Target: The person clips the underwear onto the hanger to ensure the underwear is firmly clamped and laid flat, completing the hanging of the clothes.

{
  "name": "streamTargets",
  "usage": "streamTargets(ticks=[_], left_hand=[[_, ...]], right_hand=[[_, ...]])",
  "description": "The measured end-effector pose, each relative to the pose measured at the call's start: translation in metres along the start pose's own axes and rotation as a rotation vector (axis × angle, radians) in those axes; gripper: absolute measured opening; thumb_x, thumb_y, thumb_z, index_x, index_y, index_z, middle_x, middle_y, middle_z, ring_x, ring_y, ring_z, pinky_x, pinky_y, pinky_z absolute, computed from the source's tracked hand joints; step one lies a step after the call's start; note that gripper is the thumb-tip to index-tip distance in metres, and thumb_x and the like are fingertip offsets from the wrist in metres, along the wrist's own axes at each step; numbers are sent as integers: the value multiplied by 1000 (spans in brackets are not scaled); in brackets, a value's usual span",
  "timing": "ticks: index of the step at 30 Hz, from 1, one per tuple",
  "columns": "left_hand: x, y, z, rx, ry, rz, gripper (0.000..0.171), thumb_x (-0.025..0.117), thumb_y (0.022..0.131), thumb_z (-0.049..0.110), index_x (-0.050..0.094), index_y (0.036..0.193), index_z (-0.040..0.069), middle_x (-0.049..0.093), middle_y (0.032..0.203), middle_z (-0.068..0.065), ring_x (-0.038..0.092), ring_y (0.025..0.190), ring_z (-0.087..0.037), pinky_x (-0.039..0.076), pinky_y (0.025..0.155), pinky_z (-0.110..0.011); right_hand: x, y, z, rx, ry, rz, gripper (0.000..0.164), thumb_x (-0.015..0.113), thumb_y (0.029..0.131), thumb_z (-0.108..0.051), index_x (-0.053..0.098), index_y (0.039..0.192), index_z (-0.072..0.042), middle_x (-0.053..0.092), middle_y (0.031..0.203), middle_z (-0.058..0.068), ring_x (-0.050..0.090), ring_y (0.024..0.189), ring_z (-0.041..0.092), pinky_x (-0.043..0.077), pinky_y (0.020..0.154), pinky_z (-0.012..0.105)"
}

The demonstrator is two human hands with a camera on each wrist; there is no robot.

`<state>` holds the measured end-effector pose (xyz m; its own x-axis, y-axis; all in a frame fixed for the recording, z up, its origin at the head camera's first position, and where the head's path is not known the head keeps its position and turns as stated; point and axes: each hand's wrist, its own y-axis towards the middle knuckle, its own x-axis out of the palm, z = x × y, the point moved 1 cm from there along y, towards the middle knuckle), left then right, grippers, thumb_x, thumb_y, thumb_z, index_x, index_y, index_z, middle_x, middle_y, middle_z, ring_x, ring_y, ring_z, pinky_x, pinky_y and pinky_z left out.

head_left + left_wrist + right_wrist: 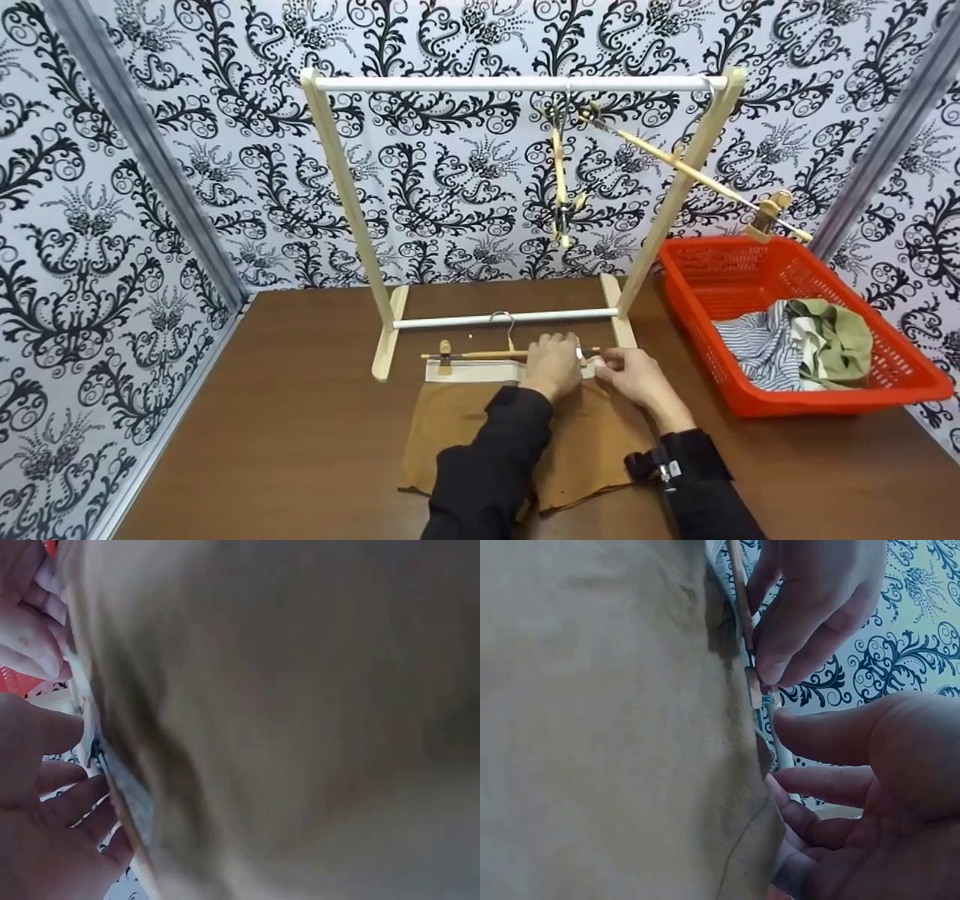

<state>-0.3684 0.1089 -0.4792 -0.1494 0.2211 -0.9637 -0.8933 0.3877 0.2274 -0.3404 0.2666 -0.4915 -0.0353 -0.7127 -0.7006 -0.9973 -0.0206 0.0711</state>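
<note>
Brown shorts with a pale waistband lie flat on the table. Along the waistband runs a wooden clip hanger, its metal hook pointing towards the rack. The hanger's left clip sits on the waistband. My left hand pinches the right clip between thumb and fingers, at the waistband's edge. Just right of it, my right hand pinches the waistband's right corner, fingers behind the cloth and thumb in front. Whether the right clip bites the cloth is hard to see.
A wooden rack with a white top rail stands behind the shorts. Clip hangers hang at its right side. To the right, a red basket holds crumpled striped and green clothes. Patterned walls enclose the brown table.
</note>
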Motion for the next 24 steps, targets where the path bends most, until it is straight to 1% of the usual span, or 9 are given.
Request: streamTargets(ticks=[3, 5, 7, 10, 12, 14, 18, 21, 24], left_hand=[[6, 0, -1, -29, -43, 6, 31, 69, 89, 21, 66, 119, 11, 69, 114, -7, 63, 108, -27, 51, 88, -41], [8, 1, -3, -44, -107, 6, 32, 71, 90, 21, 66, 120, 12, 68, 117, -7, 62, 110, -27, 49, 90, -41], [10, 2, -6, -49, -173, 4, 33, 71, 91, 22, 66, 122, 12, 68, 119, -7, 61, 112, -28, 48, 92, -42], [12, 3, -10, -41, -264, 5, 36, 71, 92, 21, 65, 127, 10, 69, 120, -10, 60, 113, -31, 47, 94, -44], [14, 3, -13, -35, -317, 15, 39, 72, 90, 19, 66, 128, 8, 69, 120, -11, 60, 112, -31, 46, 93, -45], [16, 3, -16, -35, -385, 20, 43, 73, 88, 18, 66, 129, 7, 69, 120, -11, 59, 112, -32, 45, 93, -45], [18, 3, -22, -48, -524, 10, 50, 77, 85, 16, 65, 132, 6, 68, 124, -11, 55, 117, -31, 41, 98, -45], [18, 3, -24, -52, -579, 7, 49, 79, 83, 14, 65, 130, 5, 69, 124, -11, 55, 119, -32, 38, 100, -47], [16, 3, -24, -61, -612, 1, 47, 80, 83, 11, 66, 128, 5, 69, 122, -10, 54, 119, -33, 37, 101, -47]], right_hand=[[3, 0, 0, 24, -5, -21, 40, 74, 90, -11, 65, 122, 11, 74, 98, 17, 67, 91, 28, 53, 79, 39], [3, 0, 0, 35, -6, -29, 40, 75, 88, -12, 66, 120, 10, 74, 94, 14, 67, 87, 25, 52, 75, 35], [3, 1, 0, 47, 2, -28, 37, 75, 88, -13, 68, 118, 8, 74, 91, 11, 66, 84, 23, 50, 73, 33], [3, 0, 0, 43, -2, -25, 35, 75, 89, -16, 70, 115, 6, 75, 92, 10, 66, 87, 22, 49, 76, 34], [3, -1, -1, 45, 4, -26, 34, 74, 90, -18, 70, 116, 4, 76, 94, 9, 67, 90, 23, 49, 79, 36], [3, -1, -1, 37, 5, -29, 34, 73, 91, -18, 69, 117, 4, 76, 96, 10, 68, 93, 24, 49, 82, 37], [3, -2, -1, 27, 22, -32, 34, 73, 92, -16, 69, 117, 6, 76, 97, 13, 68, 94, 26, 50, 83, 38], [3, -2, -1, 19, 30, -31, 34, 74, 91, -14, 68, 117, 8, 76, 98, 15, 68, 95, 26, 51, 83, 37], [4, -1, -1, 9, 40, -36, 34, 73, 91, -12, 68, 117, 8, 75, 99, 15, 68, 96, 26, 51, 84, 36]])
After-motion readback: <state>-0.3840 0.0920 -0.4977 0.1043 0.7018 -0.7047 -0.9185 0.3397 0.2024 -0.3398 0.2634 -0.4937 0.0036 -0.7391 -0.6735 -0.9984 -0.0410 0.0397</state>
